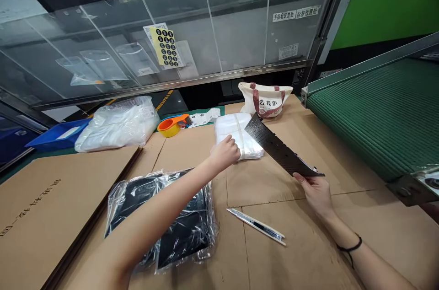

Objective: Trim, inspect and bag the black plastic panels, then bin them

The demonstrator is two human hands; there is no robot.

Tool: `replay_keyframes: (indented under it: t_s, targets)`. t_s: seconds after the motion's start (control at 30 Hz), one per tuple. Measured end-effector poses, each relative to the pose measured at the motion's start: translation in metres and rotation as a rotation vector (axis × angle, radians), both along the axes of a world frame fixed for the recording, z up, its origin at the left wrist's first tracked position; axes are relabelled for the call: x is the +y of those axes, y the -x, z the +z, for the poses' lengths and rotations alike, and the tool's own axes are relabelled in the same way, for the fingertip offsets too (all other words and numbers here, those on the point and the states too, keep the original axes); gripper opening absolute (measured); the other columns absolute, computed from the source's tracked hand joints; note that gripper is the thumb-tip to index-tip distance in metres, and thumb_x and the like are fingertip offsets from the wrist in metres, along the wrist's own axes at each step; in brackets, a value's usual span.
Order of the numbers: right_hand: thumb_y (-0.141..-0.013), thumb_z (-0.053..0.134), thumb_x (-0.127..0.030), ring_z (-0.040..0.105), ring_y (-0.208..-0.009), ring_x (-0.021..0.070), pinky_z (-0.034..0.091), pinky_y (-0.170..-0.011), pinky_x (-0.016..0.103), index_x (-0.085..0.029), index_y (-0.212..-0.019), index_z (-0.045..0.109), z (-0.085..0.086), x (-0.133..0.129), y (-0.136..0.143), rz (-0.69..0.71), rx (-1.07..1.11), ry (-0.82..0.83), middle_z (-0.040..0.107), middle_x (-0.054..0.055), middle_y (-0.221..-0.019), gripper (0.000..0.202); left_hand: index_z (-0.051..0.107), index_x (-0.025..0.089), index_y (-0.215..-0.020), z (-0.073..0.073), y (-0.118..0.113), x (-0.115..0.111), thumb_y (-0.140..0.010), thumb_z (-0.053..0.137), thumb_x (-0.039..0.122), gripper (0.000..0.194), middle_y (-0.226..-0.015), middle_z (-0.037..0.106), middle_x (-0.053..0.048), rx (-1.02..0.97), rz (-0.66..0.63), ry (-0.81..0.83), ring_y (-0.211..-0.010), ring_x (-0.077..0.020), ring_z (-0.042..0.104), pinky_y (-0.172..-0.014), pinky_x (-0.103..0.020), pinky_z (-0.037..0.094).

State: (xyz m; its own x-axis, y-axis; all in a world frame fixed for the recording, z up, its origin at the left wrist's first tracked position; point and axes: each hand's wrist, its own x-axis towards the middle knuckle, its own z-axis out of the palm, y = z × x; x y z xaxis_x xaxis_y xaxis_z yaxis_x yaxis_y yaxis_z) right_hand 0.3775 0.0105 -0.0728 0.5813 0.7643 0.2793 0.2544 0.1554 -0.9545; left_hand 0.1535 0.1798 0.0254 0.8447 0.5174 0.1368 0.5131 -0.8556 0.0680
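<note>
My right hand grips the near end of a black perforated strip that slants up and away over the cardboard. My left hand reaches forward, its fingers pinching the top of a stack of clear plastic bags bound with a band. Under my left forearm lies a clear bag full of black parts. A utility knife rests on the cardboard between my arms.
Flat cardboard sheets cover the bench. At the back sit an orange tape dispenser, a white plastic bundle, a blue tray and a cloth tote bag. A green conveyor belt runs along the right.
</note>
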Motion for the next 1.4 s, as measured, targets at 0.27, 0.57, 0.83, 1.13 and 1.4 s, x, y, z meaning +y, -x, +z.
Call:
replay_keyframes:
  t_s: [0.27,0.57,0.83,1.13,1.4]
  targets:
    - [-0.064,0.076,-0.055,0.072,-0.074,0.0278,0.058,-0.072,0.038,-0.016,-0.074,0.076,0.004,-0.001,0.004,0.017,0.069,0.041,0.077,0.009,-0.078,0.040,0.064,0.010,-0.090,0.004,0.004,0.016,-0.074,0.049,-0.009,0.029,-0.088,0.070,-0.016,0.250,0.115,-0.095,-0.086,-0.0260,0.066,-0.075,-0.035,0.046]
    - [-0.062,0.077,-0.058,0.071,-0.073,0.0264,0.058,-0.071,0.038,-0.017,-0.075,0.076,-0.001,-0.001,0.005,0.019,0.107,0.032,0.076,0.009,-0.079,0.043,0.066,0.011,-0.084,0.006,0.005,0.001,-0.085,0.050,0.000,0.019,-0.093,0.070,-0.016,0.347,0.075,-0.080,-0.097,-0.0260,0.064,-0.081,-0.035,0.044]
    - [-0.064,0.076,-0.058,0.070,-0.069,0.0247,0.057,-0.067,0.035,-0.017,-0.073,0.075,0.001,-0.001,0.005,0.044,0.075,0.018,0.075,0.008,-0.072,0.041,0.065,0.015,-0.076,0.001,0.000,0.024,-0.090,0.054,0.021,0.018,-0.084,0.070,-0.012,0.192,0.284,0.042,-0.078,-0.0234,0.065,-0.061,-0.029,0.041]
    - [-0.072,0.072,-0.050,0.071,-0.070,0.0238,0.058,-0.064,0.032,-0.018,-0.079,0.076,-0.012,-0.004,0.003,0.106,-0.027,0.009,0.077,0.008,-0.080,0.033,0.064,0.017,-0.071,-0.010,0.000,0.038,-0.075,0.050,0.002,0.021,-0.076,0.068,-0.006,-0.025,0.358,0.254,-0.073,-0.0192,0.060,-0.063,-0.027,0.041]
    - [-0.081,0.062,-0.044,0.069,-0.062,0.0231,0.053,-0.054,0.028,-0.017,-0.076,0.075,-0.012,-0.007,0.003,0.162,-0.287,0.095,0.076,0.008,-0.076,0.030,0.055,0.019,-0.057,-0.010,0.001,0.042,-0.067,0.057,0.005,0.017,-0.062,0.061,-0.003,-0.273,0.471,0.460,-0.068,-0.0189,0.057,-0.069,-0.031,0.045]
